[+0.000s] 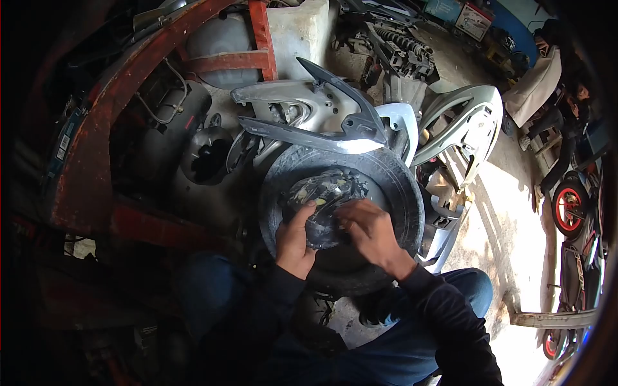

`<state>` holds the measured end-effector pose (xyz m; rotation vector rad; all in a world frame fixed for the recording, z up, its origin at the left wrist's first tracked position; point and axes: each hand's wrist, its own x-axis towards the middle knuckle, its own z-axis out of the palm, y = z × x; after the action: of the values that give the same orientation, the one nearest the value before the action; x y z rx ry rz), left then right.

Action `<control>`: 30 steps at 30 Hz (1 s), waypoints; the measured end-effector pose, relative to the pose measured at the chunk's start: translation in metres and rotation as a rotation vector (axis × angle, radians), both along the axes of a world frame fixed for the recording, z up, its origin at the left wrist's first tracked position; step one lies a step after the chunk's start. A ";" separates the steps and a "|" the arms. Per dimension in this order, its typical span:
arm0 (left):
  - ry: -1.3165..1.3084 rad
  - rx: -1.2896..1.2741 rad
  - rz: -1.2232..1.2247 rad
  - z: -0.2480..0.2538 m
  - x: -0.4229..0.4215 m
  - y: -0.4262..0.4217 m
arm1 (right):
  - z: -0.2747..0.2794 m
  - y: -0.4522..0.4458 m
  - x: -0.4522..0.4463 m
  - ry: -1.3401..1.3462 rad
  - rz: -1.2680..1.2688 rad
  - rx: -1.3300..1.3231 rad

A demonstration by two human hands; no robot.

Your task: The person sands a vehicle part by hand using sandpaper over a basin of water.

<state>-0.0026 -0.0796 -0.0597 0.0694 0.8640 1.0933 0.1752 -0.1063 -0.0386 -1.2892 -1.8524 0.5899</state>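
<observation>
A dark rounded piece (331, 193) with scuffed grey and pale yellow patches, perhaps a motorbike body part, is held above a black tire (405, 186). My left hand (296, 241) grips its near left side, thumb on top and the other fingers mostly hidden. Against its right side, my right hand (370, 228) has its fingers curled and pressed together. Whatever these fingers pinch, if anything, is hidden. Across the tire's far rim lies a dark pointed fairing (309, 132).
Grey and pale body panels (460, 122) lie beyond the tire. A rusty red metal frame (90, 148) stands at left with a dark cylindrical tank (170, 128). Sunlit floor (508, 238) stretches to the right, toward motorbikes with a red-rimmed wheel (570, 206) and a person (566, 119).
</observation>
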 end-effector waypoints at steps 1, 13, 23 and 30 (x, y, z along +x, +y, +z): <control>0.000 -0.001 0.000 -0.001 -0.001 0.000 | 0.004 -0.003 -0.005 0.012 0.031 0.048; -0.006 -0.041 -0.004 0.007 0.001 -0.001 | -0.001 0.003 0.005 -0.049 -0.025 0.033; -0.014 -0.040 -0.030 -0.004 0.000 0.003 | 0.012 -0.006 -0.010 -0.050 0.063 0.140; 0.004 -0.011 -0.069 -0.004 -0.001 0.005 | 0.005 -0.002 -0.008 -0.062 0.039 0.187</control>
<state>-0.0036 -0.0751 -0.0635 0.0923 0.8653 1.0241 0.1670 -0.1078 -0.0331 -1.1618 -1.9376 0.3902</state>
